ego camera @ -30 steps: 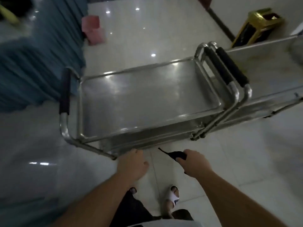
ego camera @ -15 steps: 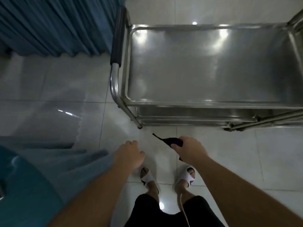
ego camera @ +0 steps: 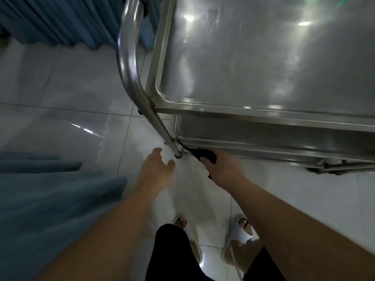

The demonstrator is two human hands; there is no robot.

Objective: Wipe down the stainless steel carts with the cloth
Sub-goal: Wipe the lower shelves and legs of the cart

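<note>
Two bare hands reach toward the lower corner of a brushed, shiny steel cart (ego camera: 263, 57) with a rounded tube handle (ego camera: 126, 57) and a raised rim. The right hand (ego camera: 225, 171) curls its fingers round a slim black object (ego camera: 205, 155) whose thin tip meets the cart's leg; the left hand (ego camera: 158, 169) hangs open, fingers loosely spread, holding nothing. Glossy pale floor tiles (ego camera: 60, 88) and blue pleated fabric (ego camera: 60, 19) lie to the left; no cloth can be made out.

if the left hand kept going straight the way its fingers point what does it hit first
Probably the cart's tubular leg near its foot, just ahead of the open left hand; depth is unclear, so it might pass in front.
</note>
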